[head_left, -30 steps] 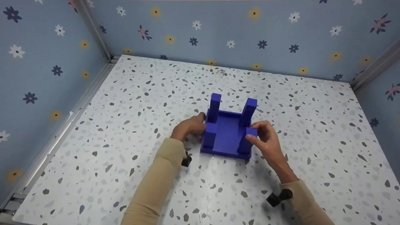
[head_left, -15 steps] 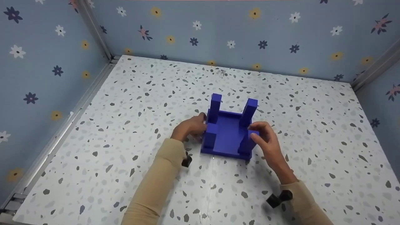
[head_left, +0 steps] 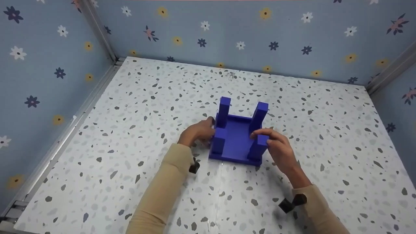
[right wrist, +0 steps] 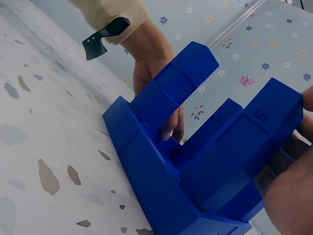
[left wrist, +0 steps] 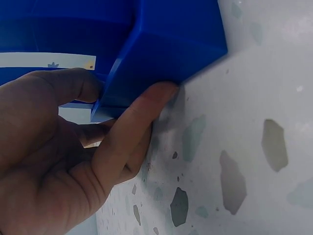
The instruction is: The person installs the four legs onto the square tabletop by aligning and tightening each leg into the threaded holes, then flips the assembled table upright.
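Note:
A square blue base [head_left: 236, 138] with raised rims lies on the table, a tall post standing at each corner, like a small upturned table. My left hand [head_left: 197, 131] grips its left side; in the left wrist view the thumb and fingers [left wrist: 124, 132] press against the blue edge low down. With the right hand [head_left: 280, 151] I hold the near right post [head_left: 259, 147] near its top, the index finger reaching round its far side and the thumb at its right. The right wrist view shows raised digits on that post [right wrist: 234, 147]; part of the right hand falls outside that view.
White speckled tabletop [head_left: 156, 87] surrounds the blue piece. Blue flower-patterned panels [head_left: 240, 29] stand at the back and both sides, with metal rails [head_left: 100, 32] at the corners. Black pieces [head_left: 292, 203] are strapped at both wrists.
The right index finger has moved leftward round the far side of the near right post, and the thumb has shifted from the post's front to its right side. My left hand stays put.

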The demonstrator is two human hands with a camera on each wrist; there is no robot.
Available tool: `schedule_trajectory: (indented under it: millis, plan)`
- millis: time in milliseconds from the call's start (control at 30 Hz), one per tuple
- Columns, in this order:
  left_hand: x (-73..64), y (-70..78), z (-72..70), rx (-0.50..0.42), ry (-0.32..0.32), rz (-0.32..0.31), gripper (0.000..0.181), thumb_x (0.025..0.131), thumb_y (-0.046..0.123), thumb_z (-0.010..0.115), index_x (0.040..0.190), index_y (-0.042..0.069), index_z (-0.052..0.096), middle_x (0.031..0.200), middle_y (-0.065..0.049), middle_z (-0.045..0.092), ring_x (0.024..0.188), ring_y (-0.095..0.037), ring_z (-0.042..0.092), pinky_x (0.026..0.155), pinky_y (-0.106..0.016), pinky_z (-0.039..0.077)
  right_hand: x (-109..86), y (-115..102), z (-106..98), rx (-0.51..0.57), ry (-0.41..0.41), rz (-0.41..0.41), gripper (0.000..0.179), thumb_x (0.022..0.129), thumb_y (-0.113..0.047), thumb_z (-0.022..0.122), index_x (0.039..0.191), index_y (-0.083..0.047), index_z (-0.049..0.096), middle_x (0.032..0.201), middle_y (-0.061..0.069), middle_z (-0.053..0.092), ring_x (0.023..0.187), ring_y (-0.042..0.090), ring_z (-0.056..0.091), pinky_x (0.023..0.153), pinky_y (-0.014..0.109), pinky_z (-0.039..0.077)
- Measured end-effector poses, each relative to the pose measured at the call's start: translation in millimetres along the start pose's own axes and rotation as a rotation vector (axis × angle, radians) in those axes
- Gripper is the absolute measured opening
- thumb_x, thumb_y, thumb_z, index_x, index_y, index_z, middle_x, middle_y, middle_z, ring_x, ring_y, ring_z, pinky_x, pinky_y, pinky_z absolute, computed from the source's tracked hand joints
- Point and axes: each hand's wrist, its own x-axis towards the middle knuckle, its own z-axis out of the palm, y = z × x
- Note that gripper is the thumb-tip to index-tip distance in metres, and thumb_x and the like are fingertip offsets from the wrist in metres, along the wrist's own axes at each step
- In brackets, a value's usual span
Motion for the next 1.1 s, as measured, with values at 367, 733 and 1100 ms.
schedule_trajectory:
  millis: [367,733,1100]
  plan:
    - [1.1,-0.2,0.5,-0.01,0.006,-0.004,0.068,0.087,0.053,0.057,0.14,0.019,0.031,0.099,-0.009,0.064,0.077,-0.023,0.066,0.066,-0.051,0.051,0.9,-1.1,0.2,-0.008,-0.001,-0.009,0.034,0.088,0.004,0.036,0.115,0.006,0.057,0.105,0.012,0.061,0.104,0.025,0.056,0.097,0.034,0.043]
    - [-2.0,1.7,0.6,0.006,0.008,-0.012,0.068,0.087,0.052,0.056,0.141,0.019,0.03,0.105,-0.009,0.061,0.081,-0.024,0.064,0.069,-0.053,0.051,-3.6,-2.5,1.4,-0.072,0.057,0.029,0.027,0.091,0.003,0.042,0.115,0.002,0.053,0.112,0.009,0.056,0.109,0.021,0.052,0.097,0.031,0.041]
    - [-1.8,1.3,-0.3,0.014,0.002,-0.013,0.069,0.086,0.056,0.057,0.139,0.019,0.032,0.091,-0.008,0.068,0.075,-0.021,0.069,0.066,-0.052,0.051,-5.5,-4.7,5.7,-0.127,0.148,0.075,0.026,0.09,0.005,0.053,0.113,0.011,0.045,0.115,0.017,0.052,0.108,0.02,0.051,0.091,0.027,0.043]
